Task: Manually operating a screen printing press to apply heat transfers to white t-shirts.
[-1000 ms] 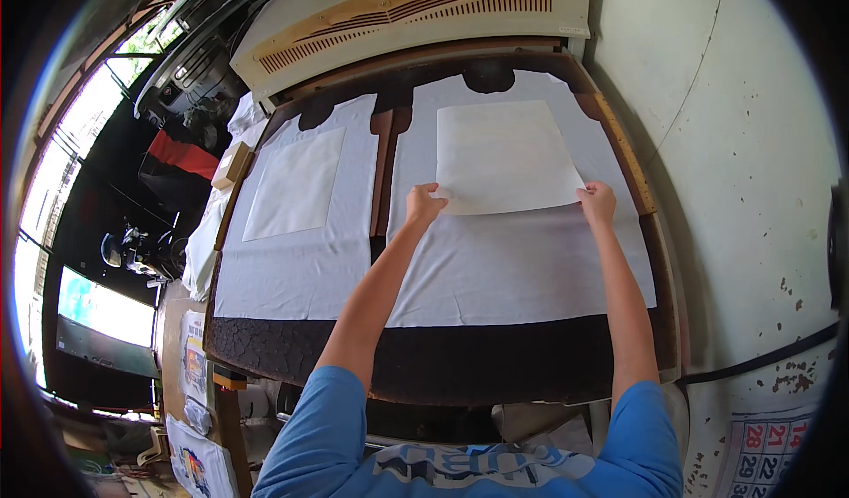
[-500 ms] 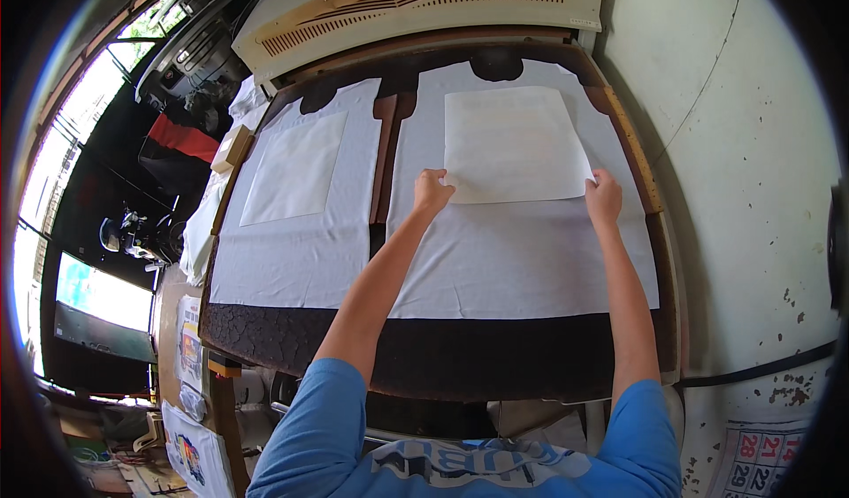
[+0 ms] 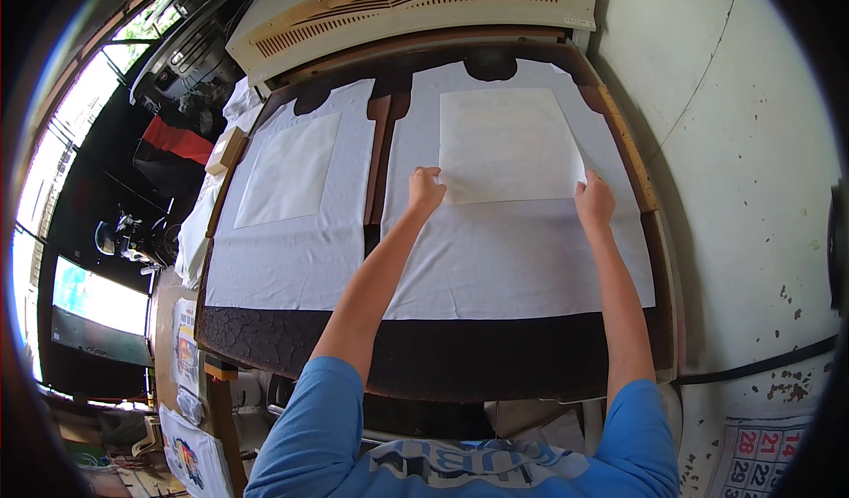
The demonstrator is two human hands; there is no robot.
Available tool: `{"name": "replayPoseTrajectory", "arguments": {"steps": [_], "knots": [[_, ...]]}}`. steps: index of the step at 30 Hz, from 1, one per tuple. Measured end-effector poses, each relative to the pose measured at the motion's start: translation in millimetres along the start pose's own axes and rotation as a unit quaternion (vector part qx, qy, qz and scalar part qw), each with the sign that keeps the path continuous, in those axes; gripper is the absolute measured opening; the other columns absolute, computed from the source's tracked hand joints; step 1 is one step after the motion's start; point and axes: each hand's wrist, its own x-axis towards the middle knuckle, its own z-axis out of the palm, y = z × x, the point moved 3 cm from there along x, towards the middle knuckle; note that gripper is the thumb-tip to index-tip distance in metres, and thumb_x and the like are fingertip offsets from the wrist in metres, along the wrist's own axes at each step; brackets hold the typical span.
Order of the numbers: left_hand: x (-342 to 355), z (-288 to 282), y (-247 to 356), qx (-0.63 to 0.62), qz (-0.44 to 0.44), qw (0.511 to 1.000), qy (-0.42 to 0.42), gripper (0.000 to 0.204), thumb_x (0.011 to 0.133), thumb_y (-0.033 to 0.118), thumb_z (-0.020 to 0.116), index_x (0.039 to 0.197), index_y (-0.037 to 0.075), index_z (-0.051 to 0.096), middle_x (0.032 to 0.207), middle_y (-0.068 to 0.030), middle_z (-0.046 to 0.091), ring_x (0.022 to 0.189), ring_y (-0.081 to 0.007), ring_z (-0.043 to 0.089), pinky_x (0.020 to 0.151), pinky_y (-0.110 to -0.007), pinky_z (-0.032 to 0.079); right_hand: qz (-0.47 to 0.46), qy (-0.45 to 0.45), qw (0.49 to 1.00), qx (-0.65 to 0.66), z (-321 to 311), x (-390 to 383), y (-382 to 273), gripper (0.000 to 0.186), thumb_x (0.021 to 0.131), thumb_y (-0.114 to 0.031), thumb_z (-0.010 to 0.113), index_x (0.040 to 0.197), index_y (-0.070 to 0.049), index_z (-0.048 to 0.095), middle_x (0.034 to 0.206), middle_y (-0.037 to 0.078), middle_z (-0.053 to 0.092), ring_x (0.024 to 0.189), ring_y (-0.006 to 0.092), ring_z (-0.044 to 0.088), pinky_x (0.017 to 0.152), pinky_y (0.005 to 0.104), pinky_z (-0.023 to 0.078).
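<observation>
My left hand [image 3: 427, 190] is closed at the near left corner of a white paper sheet [image 3: 508, 144]. At the near right corner my right hand [image 3: 594, 199] pinches the same sheet, whose right edge lifts and curves a little. The sheet lies over the upper part of a white shirt-shaped fabric panel [image 3: 504, 272] with a cut-out neckline. To the left, a second white fabric panel [image 3: 287, 272] carries another white sheet [image 3: 292, 171]. Both panels are spread on a dark, worn press bed [image 3: 495, 356]; whatever is on the sheets' undersides is hidden.
A beige slotted machine housing [image 3: 424, 7] spans the far side of the bed. A pale wall [image 3: 725, 188] stands close on the right, with a dark cable [image 3: 752, 367]. Left are a small box [image 3: 227, 150], white cloth and printed shirts [image 3: 196, 454].
My right hand has shifted slightly left and inward with its corner of the sheet. The whole view has drifted a little; both hands keep their places at the corners.
</observation>
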Motion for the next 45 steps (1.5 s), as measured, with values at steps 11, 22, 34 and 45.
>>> {"name": "replayPoseTrajectory", "arguments": {"steps": [11, 22, 34, 45], "knots": [[-20.5, -8.5, 7.4, 0.059, 0.039, 0.997, 0.009, 0.032, 0.066, 0.006, 0.060, 0.098, 0.007, 0.063, 0.111, -0.0143, 0.049, 0.102, -0.0288, 0.046, 0.087, -0.037, 0.040, -0.010, 0.013, 1.000, -0.021, -10.2, -10.1, 2.8, 0.014, 0.076, -0.015, 0.057, 0.087, -0.006, 0.059, 0.091, 0.012, 0.051, 0.085, 0.0293, 0.054, 0.068, 0.0386, 0.048], [-82.5, -32.5, 7.3, 0.118, 0.193, 0.974, 0.022, 0.037, 0.074, 0.017, 0.061, 0.110, 0.008, 0.055, 0.125, -0.0145, 0.039, 0.117, -0.0294, 0.034, 0.091, -0.044, 0.030, -0.038, 0.010, 0.999, -0.025, -21.4, -40.2, 0.7, 0.024, 0.075, -0.005, 0.051, 0.097, -0.009, 0.061, 0.094, 0.013, 0.050, 0.087, 0.0295, 0.053, 0.069, 0.0379, 0.047], [-359.4, -218.8, -81.5, 0.014, 0.135, 0.986, 0.097, 0.024, 0.067, -0.006, 0.055, 0.088, 0.005, 0.061, 0.099, -0.0095, 0.052, 0.090, -0.0264, 0.051, 0.078, -0.035, 0.043, -0.151, 0.014, 0.960, 0.237, -127.7, -321.6, -95.2, 0.014, 0.075, 0.004, 0.050, 0.083, -0.003, 0.059, 0.079, 0.011, 0.051, 0.066, 0.0250, 0.053, 0.057, 0.0322, 0.043], [-437.9, -278.9, -153.6, 0.089, 0.101, 0.976, 0.170, 0.015, 0.066, 0.000, 0.054, 0.079, 0.006, 0.058, 0.086, -0.0070, 0.055, 0.068, -0.0233, 0.056, 0.058, -0.031, 0.047, -0.120, -0.022, 0.980, 0.160, -122.3, -436.9, -132.8, 0.014, 0.075, -0.003, 0.051, 0.086, -0.005, 0.058, 0.074, 0.007, 0.053, 0.053, 0.0211, 0.047, 0.050, 0.0322, 0.040]]}}
